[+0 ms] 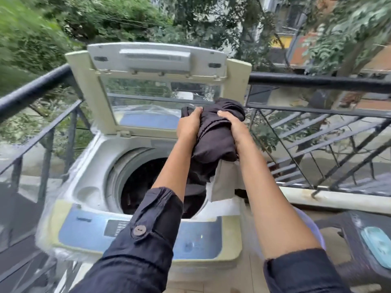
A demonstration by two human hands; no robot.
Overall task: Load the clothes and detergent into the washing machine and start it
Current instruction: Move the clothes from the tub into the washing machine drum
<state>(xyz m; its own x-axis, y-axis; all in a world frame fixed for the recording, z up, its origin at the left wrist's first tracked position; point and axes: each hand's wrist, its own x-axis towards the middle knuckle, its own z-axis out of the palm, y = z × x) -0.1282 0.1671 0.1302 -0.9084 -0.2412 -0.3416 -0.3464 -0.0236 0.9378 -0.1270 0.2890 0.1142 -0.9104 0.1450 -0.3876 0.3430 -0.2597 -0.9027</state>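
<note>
Up over the open washing machine (95, 157), we're holding the dark clothes bundle (213, 140), left hand (189, 125) and right hand (231, 123) fingers curled tight into it. Seems soft, light and floppy, so gripping the bunched middle feels safest, since a pale piece (224, 180) dangles underneath.

The drum mouth (146, 182) lies open below; the lid (157, 60) stands upright behind it

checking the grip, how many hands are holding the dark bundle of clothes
2. The left hand grips the dark bundle on its left side, the right hand on its right side, both above the open washing machine.
</note>
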